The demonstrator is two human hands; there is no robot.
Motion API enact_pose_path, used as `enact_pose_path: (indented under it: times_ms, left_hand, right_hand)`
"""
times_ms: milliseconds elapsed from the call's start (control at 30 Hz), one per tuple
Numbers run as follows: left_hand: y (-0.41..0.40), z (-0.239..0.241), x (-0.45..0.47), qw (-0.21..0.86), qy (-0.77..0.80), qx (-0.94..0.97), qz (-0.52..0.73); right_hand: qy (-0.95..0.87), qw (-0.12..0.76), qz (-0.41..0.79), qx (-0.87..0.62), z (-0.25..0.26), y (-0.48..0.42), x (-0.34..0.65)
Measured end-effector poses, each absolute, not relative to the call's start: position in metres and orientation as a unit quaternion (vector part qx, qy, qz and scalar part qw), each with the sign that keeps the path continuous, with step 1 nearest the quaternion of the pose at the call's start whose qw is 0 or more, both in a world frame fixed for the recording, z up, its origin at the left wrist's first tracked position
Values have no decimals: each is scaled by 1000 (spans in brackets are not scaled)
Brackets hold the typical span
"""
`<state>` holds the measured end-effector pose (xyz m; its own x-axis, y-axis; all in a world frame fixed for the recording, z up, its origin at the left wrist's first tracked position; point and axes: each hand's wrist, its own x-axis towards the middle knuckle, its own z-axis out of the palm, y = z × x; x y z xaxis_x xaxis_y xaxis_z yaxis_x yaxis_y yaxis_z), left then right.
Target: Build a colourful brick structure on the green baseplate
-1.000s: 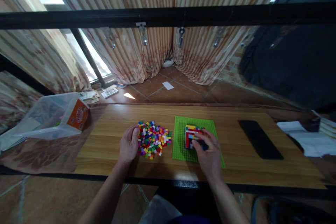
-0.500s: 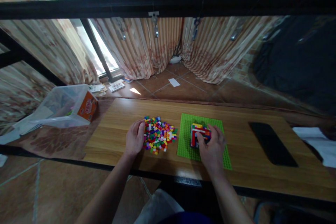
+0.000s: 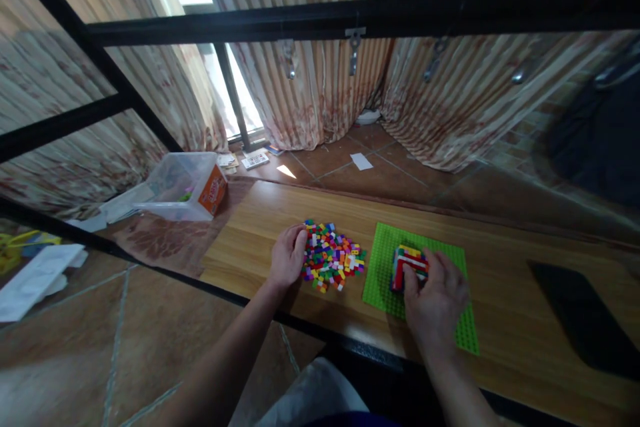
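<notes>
On the green baseplate (image 3: 385,267) stands a small build of toy building bricks (image 3: 407,265), with red, white, yellow and blue showing. My right hand (image 3: 436,293) is closed on this build, thumb on the near side and fingers around its right side. Part of the build is hidden beneath that hand. To the left lies a heap of loose, many-coloured bricks (image 3: 333,255). Against the heap's left edge rests my left hand (image 3: 289,257), its fingers loosely curved and apart from the thumb, with nothing seen in it.
Everything stands on a wooden table (image 3: 250,227). A dark flat slab (image 3: 583,317) lies at its right end. A black metal bar (image 3: 310,25) with hanging hooks crosses above. Beyond the left end, a clear plastic bin (image 3: 183,183) with an orange label sits on the floor.
The camera has turned left, so the table and its contents appear farther right. Both hands keep nearly the same places, the left by the heap and the right on the brick build.
</notes>
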<state>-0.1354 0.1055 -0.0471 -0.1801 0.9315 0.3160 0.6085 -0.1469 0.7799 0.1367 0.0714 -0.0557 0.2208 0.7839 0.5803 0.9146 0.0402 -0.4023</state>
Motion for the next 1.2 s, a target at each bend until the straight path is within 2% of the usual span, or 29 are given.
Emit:
enact_pose_path:
  times_ms: [200,400,500,700,967,1200]
  left_hand:
    - [103,-52,-141,249,614,517,542]
    - [106,-58,-149,294,582,440,617]
    - [107,-59,-150,304,577,434,621]
    - [107,-57,-150,299,581,442,614]
    - [106,-52,-147,293,588,446,607]
    - [107,-56,-148,291,589,461,597]
  right_hand:
    - [-642,360,-91,-671,-54,73,143]
    - [-667,402,-93,-620,-38,67,133]
    - [-709,413,-34,-570,-29,54,103]
    - [-783,363,88,-497,-40,37,33]
    - [-773,339,63,-532,-50,46,26]
    - [-761,267,27,-590,-50,42,37]
